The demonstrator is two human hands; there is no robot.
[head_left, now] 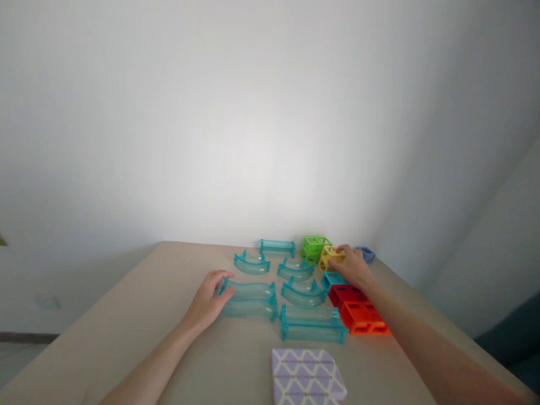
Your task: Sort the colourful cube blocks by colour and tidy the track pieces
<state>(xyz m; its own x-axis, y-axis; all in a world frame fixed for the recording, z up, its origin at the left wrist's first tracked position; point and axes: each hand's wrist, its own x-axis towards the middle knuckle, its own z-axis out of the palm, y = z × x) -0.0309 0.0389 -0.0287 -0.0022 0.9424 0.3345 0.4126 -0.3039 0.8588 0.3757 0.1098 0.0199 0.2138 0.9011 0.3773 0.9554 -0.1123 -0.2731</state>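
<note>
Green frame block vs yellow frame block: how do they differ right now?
Colour: the green block is bright lime, while the yellow block is a warm yellow.
Contact: the yellow block has the right hand on it; neither hand touches the green block.
Place: the green block sits farther back and more to the left than the yellow block.
Shared: both are open, boxy frames.

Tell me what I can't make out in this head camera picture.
All in the head view:
- Yellow block: right side, hidden by the right hand.
- Blue piece behind: left part, hidden by that hand.
- Orange block: right end, hidden by the right forearm.
- Purple patterned item: near end, cut off by the bottom edge.
- Dark thing: cut off by the right edge, unidentifiable.
</note>
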